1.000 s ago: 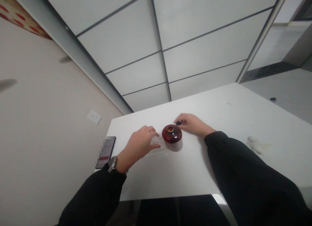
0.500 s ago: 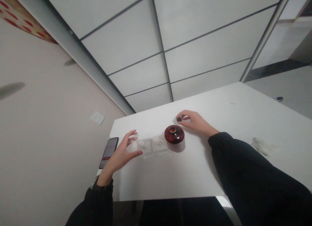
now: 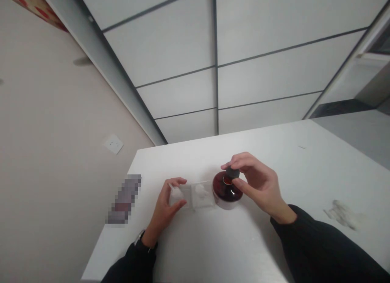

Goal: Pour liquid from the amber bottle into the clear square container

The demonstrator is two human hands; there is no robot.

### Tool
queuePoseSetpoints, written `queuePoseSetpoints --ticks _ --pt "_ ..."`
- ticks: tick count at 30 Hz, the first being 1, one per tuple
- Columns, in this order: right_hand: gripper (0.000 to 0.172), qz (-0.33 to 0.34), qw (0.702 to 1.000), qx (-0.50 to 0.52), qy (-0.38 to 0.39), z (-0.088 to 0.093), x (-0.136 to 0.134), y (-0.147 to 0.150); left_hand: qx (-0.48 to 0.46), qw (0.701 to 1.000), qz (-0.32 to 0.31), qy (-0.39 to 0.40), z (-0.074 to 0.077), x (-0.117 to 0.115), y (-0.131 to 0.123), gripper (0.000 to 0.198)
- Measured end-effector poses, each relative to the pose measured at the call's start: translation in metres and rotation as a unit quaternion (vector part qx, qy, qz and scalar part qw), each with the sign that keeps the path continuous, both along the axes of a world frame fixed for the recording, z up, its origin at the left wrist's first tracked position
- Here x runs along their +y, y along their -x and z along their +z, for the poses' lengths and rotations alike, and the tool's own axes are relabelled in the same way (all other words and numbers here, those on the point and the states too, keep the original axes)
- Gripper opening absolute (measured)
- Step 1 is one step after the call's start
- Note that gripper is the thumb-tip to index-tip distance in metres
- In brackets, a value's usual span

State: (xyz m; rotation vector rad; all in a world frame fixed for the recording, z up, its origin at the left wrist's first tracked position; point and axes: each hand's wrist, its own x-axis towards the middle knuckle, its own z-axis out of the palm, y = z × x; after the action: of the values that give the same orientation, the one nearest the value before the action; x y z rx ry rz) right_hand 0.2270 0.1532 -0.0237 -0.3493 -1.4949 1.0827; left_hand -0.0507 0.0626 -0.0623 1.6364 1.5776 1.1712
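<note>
A squat amber bottle (image 3: 219, 193) with a pale label stands upright on the white table. My right hand (image 3: 258, 183) pinches a black bottle cap (image 3: 233, 172) between thumb and fingers, just above the bottle's mouth; whether the cap touches the rim I cannot tell. To the bottle's left lies a clear plastic box (image 3: 203, 203) with two compartments, a white clump in each, perhaps cotton. Around the box's left end, my left hand (image 3: 167, 201) has its thumb on the near side and its fingers on the far side, closed on it.
A phone-like object (image 3: 124, 199), blurred out, lies at the table's left edge. On the right of the white table (image 3: 219, 246) is a crumpled greyish-white wad (image 3: 343, 214), with a small pale scrap (image 3: 301, 147) farther back. Panelled sliding doors (image 3: 183, 92) rise behind the table.
My right hand has brought the black cap from behind the bottle to over its mouth. My left hand has closed in on the clear box. The camera view has shifted.
</note>
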Motion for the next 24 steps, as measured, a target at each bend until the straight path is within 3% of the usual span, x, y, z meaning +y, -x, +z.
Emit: queuePoseSetpoints --ticks 8,16,24 --pt "0.019 0.005 0.998 -0.068 -0.017 -0.015 -0.002 0.001 -0.025 1.000 0.005 -0.014 -0.005 0.002 0.000 0.050" --pt "0.016 -0.041 0.991 -0.108 -0.070 -0.020 -0.005 0.003 -0.031 0.999 -0.003 -0.030 -0.004 0.001 -0.002 0.044" --pt "0.016 -0.042 0.994 -0.076 -0.066 -0.028 -0.006 0.008 -0.035 0.998 -0.012 -0.046 -0.007 0.002 -0.002 0.042"
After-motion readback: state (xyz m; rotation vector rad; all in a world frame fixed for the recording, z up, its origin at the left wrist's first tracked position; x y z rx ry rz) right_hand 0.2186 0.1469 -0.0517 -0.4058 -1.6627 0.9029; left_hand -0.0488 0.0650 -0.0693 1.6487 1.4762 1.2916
